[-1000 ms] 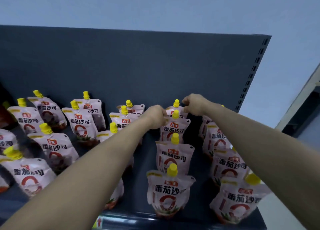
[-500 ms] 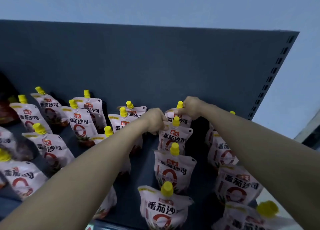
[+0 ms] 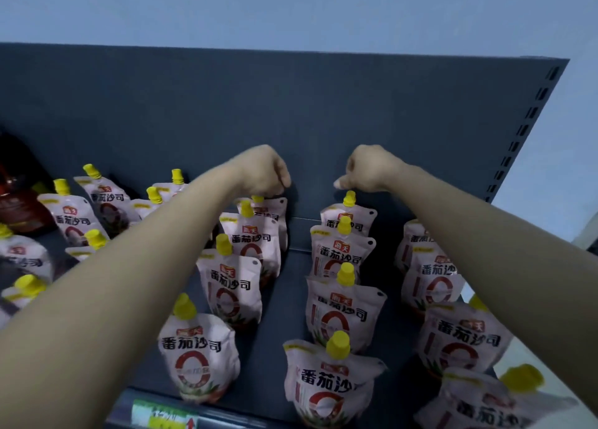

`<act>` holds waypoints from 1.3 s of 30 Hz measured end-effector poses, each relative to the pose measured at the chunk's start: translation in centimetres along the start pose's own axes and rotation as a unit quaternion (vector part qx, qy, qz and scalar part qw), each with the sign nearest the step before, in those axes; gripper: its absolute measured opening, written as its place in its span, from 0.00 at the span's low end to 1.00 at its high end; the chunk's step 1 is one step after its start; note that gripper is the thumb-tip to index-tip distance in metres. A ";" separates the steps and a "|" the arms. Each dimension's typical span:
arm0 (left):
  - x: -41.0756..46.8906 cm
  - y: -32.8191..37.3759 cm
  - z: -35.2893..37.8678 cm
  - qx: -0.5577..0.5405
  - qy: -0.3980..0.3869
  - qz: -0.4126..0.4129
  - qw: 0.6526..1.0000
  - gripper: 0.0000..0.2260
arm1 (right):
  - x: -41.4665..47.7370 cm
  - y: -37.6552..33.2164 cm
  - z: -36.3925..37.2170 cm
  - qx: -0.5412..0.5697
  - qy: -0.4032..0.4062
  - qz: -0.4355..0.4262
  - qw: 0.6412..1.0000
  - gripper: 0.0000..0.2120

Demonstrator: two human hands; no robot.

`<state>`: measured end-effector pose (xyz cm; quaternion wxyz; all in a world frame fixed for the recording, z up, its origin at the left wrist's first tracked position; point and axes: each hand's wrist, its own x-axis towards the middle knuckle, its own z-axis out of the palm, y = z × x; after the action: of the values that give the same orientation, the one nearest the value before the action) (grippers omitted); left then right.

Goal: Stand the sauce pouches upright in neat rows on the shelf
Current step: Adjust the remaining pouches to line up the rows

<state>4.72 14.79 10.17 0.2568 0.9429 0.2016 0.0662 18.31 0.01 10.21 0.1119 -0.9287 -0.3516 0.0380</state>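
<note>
Left hand (image 3: 262, 173): centre of the frame; fingers curled down onto the yellow cap (image 3: 257, 198) of the left rear pouch (image 3: 275, 213); whether they pinch it, I cannot tell
Right hand (image 3: 369, 169): beside it to the right; curled into a fist, nothing in it; just above the right rear pouch (image 3: 351, 216)
Tomato sauce pouches (image 3: 336, 253): upright in front-to-back rows at centre and right; the ones at far left lean
Shelf (image 3: 284, 299): dark grey; back panel (image 3: 291, 105) behind
Price label (image 3: 161, 419): bottom edge
Dark red pack (image 3: 19, 202): far left
</note>
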 end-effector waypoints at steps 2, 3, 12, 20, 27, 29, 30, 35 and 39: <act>-0.3 -1.6 -1.5 0.034 0.014 -0.005 0.999 0.08 | -0.2 -1.8 -0.1 0.029 0.005 -0.040 0.999 0.18; -0.5 -2.5 -1.8 0.051 0.004 -0.012 0.999 0.09 | -0.3 -2.7 0.1 0.042 0.000 -0.059 0.997 0.16; -1.5 -8.8 1.3 0.034 -0.056 -0.055 0.996 0.05 | 3.1 -8.8 5.1 -0.006 -0.092 -0.108 0.990 0.18; -1.8 -10.5 2.0 -0.049 -0.031 -0.069 0.996 0.06 | 5.6 -10.0 8.9 -0.042 -0.103 -0.056 0.992 0.19; -2.0 -10.4 2.0 -0.051 -0.037 -0.064 0.996 0.06 | 5.7 -9.9 9.1 -0.033 -0.104 -0.039 0.993 0.20; -2.2 -10.4 1.9 -0.036 -0.044 -0.059 0.997 0.08 | 5.6 -10.0 9.0 -0.026 -0.105 -0.033 0.994 0.20; -2.2 -10.4 1.8 -0.029 -0.046 -0.059 0.997 0.10 | 5.6 -10.0 9.0 -0.023 -0.107 -0.030 0.994 0.19; -3.0 -10.2 0.9 -0.022 -0.016 -0.057 0.998 0.17 | 5.5 -10.1 8.9 0.005 -0.109 -0.008 0.994 0.18; -4.0 -9.5 0.2 0.003 0.033 -0.049 0.998 0.17 | 5.7 -10.2 9.0 0.014 -0.111 0.008 0.994 0.17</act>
<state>-2.12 20.53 5.05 0.2503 0.9299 0.2561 0.0841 14.66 12.85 3.93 0.0845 -0.9200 -0.3534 0.1467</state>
